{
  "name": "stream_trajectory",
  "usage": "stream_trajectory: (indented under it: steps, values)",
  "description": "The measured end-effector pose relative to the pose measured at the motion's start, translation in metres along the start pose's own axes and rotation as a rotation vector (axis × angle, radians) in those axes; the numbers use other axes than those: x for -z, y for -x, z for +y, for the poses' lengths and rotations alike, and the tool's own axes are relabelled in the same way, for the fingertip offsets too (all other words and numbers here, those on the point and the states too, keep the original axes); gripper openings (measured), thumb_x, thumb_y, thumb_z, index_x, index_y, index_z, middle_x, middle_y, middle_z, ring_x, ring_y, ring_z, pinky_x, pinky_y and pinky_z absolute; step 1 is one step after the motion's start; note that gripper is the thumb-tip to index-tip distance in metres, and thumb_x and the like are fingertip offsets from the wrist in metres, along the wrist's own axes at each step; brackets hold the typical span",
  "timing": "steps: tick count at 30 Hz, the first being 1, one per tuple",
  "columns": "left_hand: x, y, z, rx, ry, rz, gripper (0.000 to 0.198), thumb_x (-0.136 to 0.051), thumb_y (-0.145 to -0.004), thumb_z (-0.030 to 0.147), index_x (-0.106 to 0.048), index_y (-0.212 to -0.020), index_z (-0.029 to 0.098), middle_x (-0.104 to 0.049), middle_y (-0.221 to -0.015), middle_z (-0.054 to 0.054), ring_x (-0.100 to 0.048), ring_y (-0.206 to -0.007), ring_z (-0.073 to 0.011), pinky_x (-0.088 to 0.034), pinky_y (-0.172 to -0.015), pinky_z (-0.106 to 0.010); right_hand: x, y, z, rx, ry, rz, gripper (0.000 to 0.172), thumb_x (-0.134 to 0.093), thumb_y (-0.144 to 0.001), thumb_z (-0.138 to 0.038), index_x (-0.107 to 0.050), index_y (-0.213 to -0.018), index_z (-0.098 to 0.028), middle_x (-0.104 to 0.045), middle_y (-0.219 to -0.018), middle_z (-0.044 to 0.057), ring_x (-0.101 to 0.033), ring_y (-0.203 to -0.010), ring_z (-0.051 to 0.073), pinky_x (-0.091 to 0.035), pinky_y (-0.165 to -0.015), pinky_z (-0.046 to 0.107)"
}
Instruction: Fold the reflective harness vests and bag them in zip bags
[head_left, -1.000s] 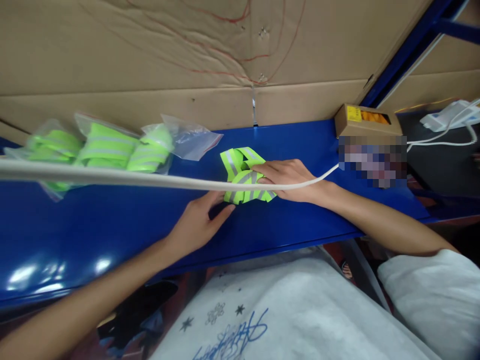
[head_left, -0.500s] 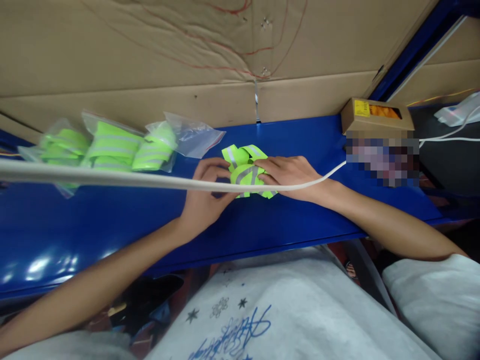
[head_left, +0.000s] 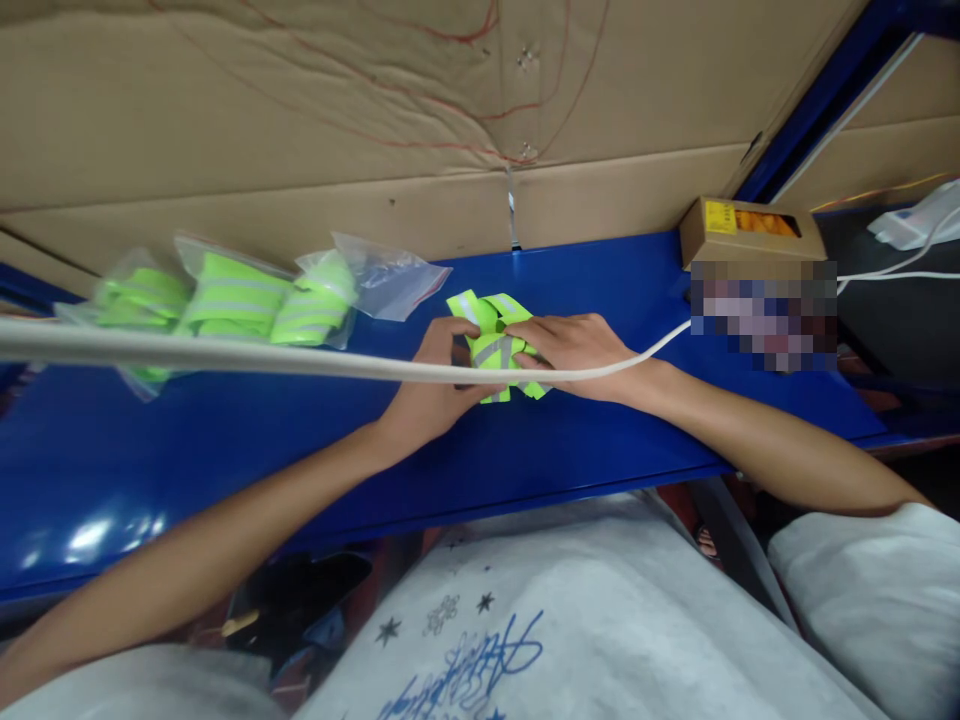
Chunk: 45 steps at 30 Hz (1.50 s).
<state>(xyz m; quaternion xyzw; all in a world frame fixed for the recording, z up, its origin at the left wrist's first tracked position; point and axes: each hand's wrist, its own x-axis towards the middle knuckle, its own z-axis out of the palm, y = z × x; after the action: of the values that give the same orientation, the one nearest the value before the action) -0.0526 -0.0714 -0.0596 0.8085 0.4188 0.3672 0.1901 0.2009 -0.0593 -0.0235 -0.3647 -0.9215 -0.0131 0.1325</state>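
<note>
A neon green strap bundle with grey reflective stripes (head_left: 491,345) lies on the blue table (head_left: 225,450). My left hand (head_left: 435,385) grips its left side, fingers curled over the top. From the right, my right hand (head_left: 577,350) presses down on the bundle and pinches it. Both hands hold it folded together on the table top. A white cable (head_left: 225,355) runs across the view in front of my hands.
Several clear plastic bags with green straps inside (head_left: 225,305) lie at the table's back left. A small cardboard box (head_left: 742,230) sits at the back right. A cardboard wall (head_left: 375,120) stands behind the table. White devices with cords (head_left: 919,220) lie far right.
My left hand has moved up from the table beside the bundle and closed on its left side. My right hand stayed on the bundle, which is now folded tighter.
</note>
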Motion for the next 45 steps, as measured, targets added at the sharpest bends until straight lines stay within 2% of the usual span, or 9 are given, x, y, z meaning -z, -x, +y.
stream_trajectory:
  steps: [5,8,13,18,22,27,32,40,45]
  values:
    - [0.003,-0.021,-0.001,-0.193,-0.208,-0.1,0.068,-0.075,-0.094,0.064,-0.055,-0.144,0.022,-0.058,-0.155,-0.018,-0.054,-0.146,-0.0391,-0.045,-0.122,-0.059,-0.002,0.001,0.008,0.158,0.018,0.041,0.049,-0.037,-0.117,-0.047,-0.064,-0.14,-0.013,-0.075,-0.128,0.015,-0.072,-0.108,0.025,-0.046,-0.082,0.033]
    - [0.001,-0.019,-0.004,-0.131,-0.158,-0.227,0.052,-0.071,-0.096,0.062,-0.063,-0.13,0.022,-0.073,-0.134,-0.014,-0.069,-0.127,-0.034,-0.055,-0.111,-0.05,-0.006,0.0,0.007,0.215,0.034,0.069,0.061,-0.036,-0.115,-0.061,-0.065,-0.138,-0.012,-0.076,-0.117,0.015,-0.071,-0.1,0.025,-0.045,-0.078,0.033]
    - [-0.006,-0.012,-0.002,-0.059,-0.1,-0.14,0.051,-0.073,-0.091,0.069,-0.063,-0.108,0.021,-0.076,-0.101,-0.007,-0.076,-0.093,-0.0265,-0.059,-0.083,-0.036,-0.02,-0.008,-0.009,0.076,0.006,0.14,0.064,-0.037,-0.113,-0.067,-0.07,-0.131,-0.015,-0.078,-0.113,0.015,-0.071,-0.101,0.027,-0.042,-0.079,0.035]
    - [-0.008,-0.016,0.0,-0.069,-0.106,-0.096,0.051,-0.071,-0.093,0.067,-0.065,-0.114,0.021,-0.078,-0.102,-0.007,-0.077,-0.091,-0.0262,-0.056,-0.076,-0.033,-0.023,-0.021,-0.018,-0.184,-0.269,0.29,0.053,-0.035,-0.115,-0.056,-0.065,-0.134,-0.017,-0.076,-0.12,0.011,-0.07,-0.102,0.023,-0.045,-0.092,0.036]
    - [-0.004,-0.018,-0.002,-0.067,-0.05,-0.118,0.047,-0.069,-0.096,0.063,-0.067,-0.117,0.021,-0.078,-0.097,-0.005,-0.076,-0.086,-0.023,-0.055,-0.074,-0.03,-0.013,-0.01,-0.003,-0.047,-0.501,0.348,0.043,-0.046,-0.111,-0.056,-0.06,-0.129,-0.02,-0.072,-0.12,0.01,-0.067,-0.112,0.023,-0.046,-0.106,0.041]
    - [0.001,-0.013,0.006,-0.029,0.064,-0.172,0.044,-0.072,-0.094,0.064,-0.07,-0.101,0.02,-0.074,-0.089,-0.002,-0.068,-0.074,-0.0175,-0.054,-0.069,-0.028,-0.002,0.026,0.022,0.187,-0.512,0.202,0.047,-0.063,-0.106,-0.045,-0.054,-0.146,-0.022,-0.063,-0.143,0.015,-0.058,-0.138,0.028,-0.049,-0.113,0.047]
    - [0.001,-0.003,0.015,0.012,0.021,-0.136,0.044,-0.078,-0.091,0.063,-0.076,-0.109,0.023,-0.072,-0.113,-0.008,-0.068,-0.109,-0.0279,-0.058,-0.1,-0.044,-0.008,0.038,0.023,0.202,-0.533,0.162,0.047,-0.06,-0.11,-0.046,-0.055,-0.15,-0.022,-0.068,-0.138,0.014,-0.066,-0.129,0.027,-0.056,-0.107,0.045]
    - [0.005,-0.003,0.002,0.117,0.054,-0.178,0.052,-0.083,-0.086,0.063,-0.075,-0.123,0.026,-0.071,-0.121,-0.008,-0.068,-0.117,-0.0311,-0.06,-0.105,-0.048,-0.023,0.016,0.008,0.019,-0.568,0.21,0.043,-0.053,-0.111,-0.054,-0.065,-0.13,-0.017,-0.072,-0.123,0.014,-0.069,-0.11,0.025,-0.054,-0.092,0.037]
    - [0.002,-0.014,-0.02,0.122,0.008,-0.064,0.075,-0.083,-0.082,0.07,-0.06,-0.133,0.02,-0.068,-0.127,-0.014,-0.068,-0.115,-0.032,-0.058,-0.105,-0.051,-0.027,-0.011,0.016,-0.152,-0.524,-0.015,0.038,-0.047,-0.112,-0.047,-0.069,-0.114,-0.016,-0.072,-0.102,0.009,-0.063,-0.094,0.021,-0.044,-0.086,0.034]
